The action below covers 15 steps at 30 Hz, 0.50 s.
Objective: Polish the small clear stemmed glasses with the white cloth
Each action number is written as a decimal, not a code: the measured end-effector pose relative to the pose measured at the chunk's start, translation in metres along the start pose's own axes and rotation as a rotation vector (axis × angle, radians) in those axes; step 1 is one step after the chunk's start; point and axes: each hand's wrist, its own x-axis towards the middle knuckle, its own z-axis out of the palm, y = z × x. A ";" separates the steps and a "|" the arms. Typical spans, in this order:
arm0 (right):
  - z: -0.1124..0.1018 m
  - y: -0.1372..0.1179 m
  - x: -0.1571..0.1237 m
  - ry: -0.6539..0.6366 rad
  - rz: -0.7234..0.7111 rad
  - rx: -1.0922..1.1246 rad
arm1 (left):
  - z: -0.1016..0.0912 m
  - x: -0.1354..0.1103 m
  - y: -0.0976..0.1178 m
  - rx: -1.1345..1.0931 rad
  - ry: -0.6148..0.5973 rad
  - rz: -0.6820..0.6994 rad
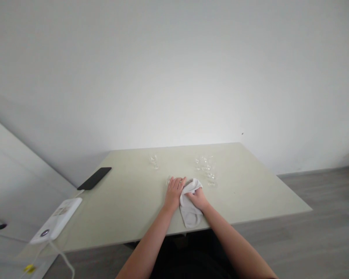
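My left hand (173,195) is closed around a small clear glass (168,179), of which only a bit shows past the fingertips. The white cloth (190,215) is bunched in my right hand (197,198), its lower end hanging down toward the table's front edge. Both hands are close together, with the cloth between them, against the glass side of my left hand. Beyond them, a clear glass (154,162) stands at the back left. Several more clear glasses (206,166) are grouped to the right; their exact shapes are hard to make out.
The pale table (128,201) has its back edge against a white wall (174,77). On its left side lie a flat black device (94,178) and a white box-like device (58,219) with a cable (63,256). Grey floor (322,201) shows at the right.
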 end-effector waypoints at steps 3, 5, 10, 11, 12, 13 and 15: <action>-0.002 0.003 0.003 0.099 0.063 -0.019 | -0.001 -0.001 0.004 0.021 -0.060 0.010; -0.002 0.007 0.002 0.070 0.078 -0.037 | 0.000 -0.001 0.004 0.009 -0.126 -0.033; 0.000 0.013 -0.006 -0.016 -0.051 -0.076 | 0.004 -0.003 -0.003 -0.078 -0.228 -0.082; 0.001 0.012 -0.006 0.002 -0.073 -0.077 | 0.005 -0.003 -0.003 -0.080 -0.210 -0.081; 0.002 0.011 -0.006 0.022 -0.078 -0.077 | 0.005 -0.003 -0.003 -0.074 -0.181 -0.077; 0.002 0.009 -0.004 0.047 -0.065 -0.076 | 0.005 -0.003 -0.002 -0.061 -0.143 -0.067; 0.001 0.004 -0.001 0.132 -0.001 -0.069 | 0.005 -0.002 0.000 -0.030 -0.077 -0.015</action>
